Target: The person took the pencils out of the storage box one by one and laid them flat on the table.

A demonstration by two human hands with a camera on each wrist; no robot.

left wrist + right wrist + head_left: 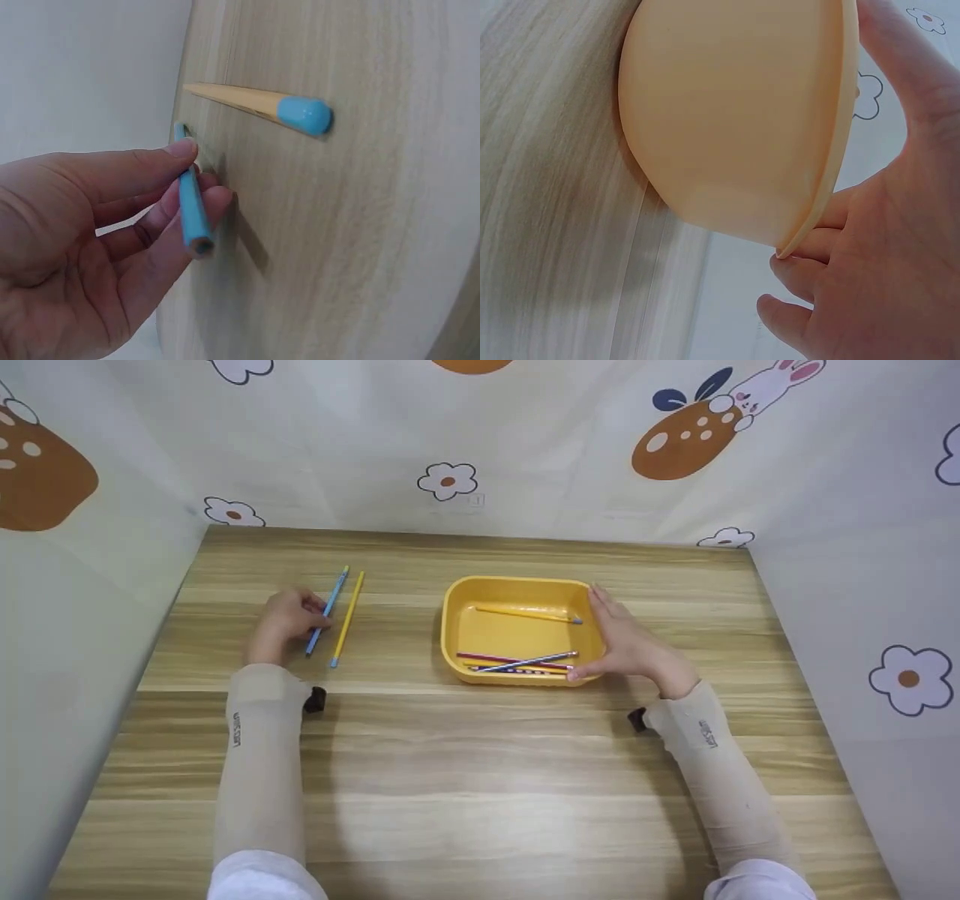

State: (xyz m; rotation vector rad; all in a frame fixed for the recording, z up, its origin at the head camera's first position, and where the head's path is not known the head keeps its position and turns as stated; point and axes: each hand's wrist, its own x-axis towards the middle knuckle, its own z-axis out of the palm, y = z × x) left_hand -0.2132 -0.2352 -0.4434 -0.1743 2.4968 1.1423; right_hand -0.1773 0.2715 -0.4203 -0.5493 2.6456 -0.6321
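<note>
My left hand (pixel 289 619) pinches a blue pencil (pixel 193 214) between thumb and fingers; its shadow in the left wrist view shows it raised off the tabletop. Just right of it, a yellow pencil (pixel 349 619) with a blue end lies on the table. With thumb at the front and fingers at the back, my right hand (pixel 630 649) grips the right end of a yellow plastic bin (pixel 517 582). Inside, another yellow pencil (pixel 521 615) lies towards the back, while a silvery pencil (pixel 521 661) crosses several others along the front wall.
The wood-grain table (pixel 450 780) meets a pale printed cloth (pixel 540 487) at the back and both sides. Small black devices (pixel 315 700) sit at both wrists.
</note>
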